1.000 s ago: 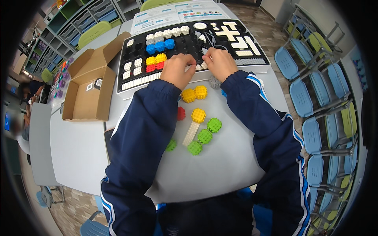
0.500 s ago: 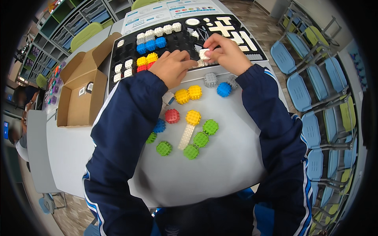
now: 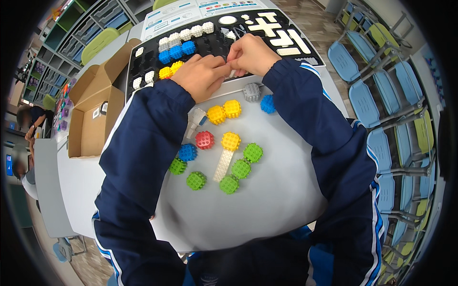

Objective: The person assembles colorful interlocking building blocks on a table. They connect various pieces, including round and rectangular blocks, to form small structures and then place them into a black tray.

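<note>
Over the near edge of a black parts tray [image 3: 210, 47], my two hands meet fingertip to fingertip. My right hand [image 3: 253, 53] is closed in a pinch; the white block seen there earlier is now mostly hidden by the fingers. My left hand [image 3: 201, 74] is closed too, its fingers curled against the right fingertips, and what they grip is hidden. Just below the hands are a grey studded block [image 3: 252, 92] and two joined yellow blocks [image 3: 224, 111]. A blue block [image 3: 268, 104] lies by my right sleeve.
Nearer on the table lie a yellow block [image 3: 231, 141] with a white strip [image 3: 223, 165], joined green blocks [image 3: 241, 168], a red block [image 3: 204, 140] and a single green block [image 3: 196, 180]. An opened cardboard box [image 3: 88, 126] stands left. Stacked blue chairs [image 3: 365, 112] line the right.
Both hands have shifted slightly left and up, and my right hand has closed in against my left. The white block between the fingers has become mostly hidden. The view has also shifted slightly.
</note>
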Action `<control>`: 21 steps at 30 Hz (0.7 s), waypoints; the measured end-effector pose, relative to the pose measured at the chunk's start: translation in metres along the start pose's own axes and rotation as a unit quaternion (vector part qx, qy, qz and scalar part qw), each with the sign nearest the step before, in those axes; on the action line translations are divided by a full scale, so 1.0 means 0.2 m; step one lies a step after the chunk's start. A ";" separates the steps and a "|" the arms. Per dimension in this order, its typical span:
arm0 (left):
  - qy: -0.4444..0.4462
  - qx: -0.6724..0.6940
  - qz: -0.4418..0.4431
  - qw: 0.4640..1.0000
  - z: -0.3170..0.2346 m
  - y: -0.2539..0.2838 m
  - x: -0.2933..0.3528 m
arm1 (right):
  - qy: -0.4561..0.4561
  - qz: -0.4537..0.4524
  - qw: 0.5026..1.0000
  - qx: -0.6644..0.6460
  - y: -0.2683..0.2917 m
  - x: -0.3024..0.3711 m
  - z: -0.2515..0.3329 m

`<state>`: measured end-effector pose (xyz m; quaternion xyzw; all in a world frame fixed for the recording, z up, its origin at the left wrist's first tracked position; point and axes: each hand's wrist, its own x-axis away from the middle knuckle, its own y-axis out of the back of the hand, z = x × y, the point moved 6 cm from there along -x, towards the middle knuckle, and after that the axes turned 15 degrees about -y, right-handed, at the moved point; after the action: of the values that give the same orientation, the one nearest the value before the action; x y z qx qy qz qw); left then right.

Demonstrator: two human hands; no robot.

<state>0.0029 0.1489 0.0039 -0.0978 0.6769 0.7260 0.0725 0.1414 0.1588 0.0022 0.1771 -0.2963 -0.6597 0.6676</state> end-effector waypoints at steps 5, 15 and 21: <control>0.001 0.002 0.006 1.000 0.01 0.02 0.02 | 0.038 -0.047 0.997 0.055 -0.01 0.03 0.01; 0.166 0.098 -0.100 0.976 0.06 -0.06 0.10 | 0.088 -0.168 0.963 0.193 -0.06 0.07 0.13; 0.187 0.137 -0.124 0.965 0.00 -0.12 0.11 | 0.028 -0.072 0.987 0.142 -0.05 0.03 0.08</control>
<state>-0.0130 0.1508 -0.0240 -0.3043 0.7541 0.5801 0.0466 0.1243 0.1552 0.0086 0.3096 -0.3547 -0.6518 0.5945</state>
